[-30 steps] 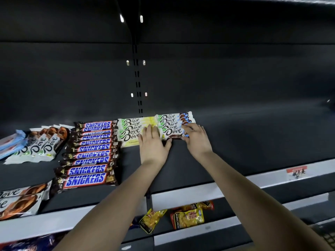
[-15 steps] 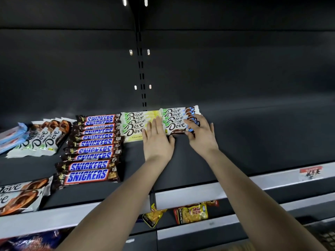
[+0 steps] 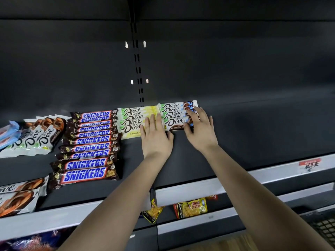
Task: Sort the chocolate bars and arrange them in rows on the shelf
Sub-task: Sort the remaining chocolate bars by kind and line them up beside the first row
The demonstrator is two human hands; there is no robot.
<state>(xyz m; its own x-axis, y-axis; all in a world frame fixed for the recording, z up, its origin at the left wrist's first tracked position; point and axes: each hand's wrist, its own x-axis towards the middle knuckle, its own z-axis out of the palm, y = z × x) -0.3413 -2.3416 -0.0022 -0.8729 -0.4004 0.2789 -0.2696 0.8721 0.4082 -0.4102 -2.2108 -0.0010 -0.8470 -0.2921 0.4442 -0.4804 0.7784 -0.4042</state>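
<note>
The brown-and-blue Dove bars [image 3: 174, 122], five as far as I can count, lie overlapped in a short row at the back of the dark shelf [image 3: 253, 127], touching a like row of about five yellow Dove bars [image 3: 132, 122] on their left. Left again runs a longer row of Snickers bars [image 3: 87, 151], about ten, glossy brown wrappers with blue lettering, each lapping the next. The left hand [image 3: 155, 140] lies flat, fingers straight and close together, tips on the seam where the two Dove rows meet. The right hand [image 3: 201, 133] is spread, fingers slightly fanned over the right ends of the brown-and-blue bars, thumb against the front bar's near edge; it grips nothing. Further left sits a loose heap of white Dove bars [image 3: 36, 136], their number unclear. Below, two crinkled yellow snack packets [image 3: 192, 207] lie on the lower shelf.
</note>
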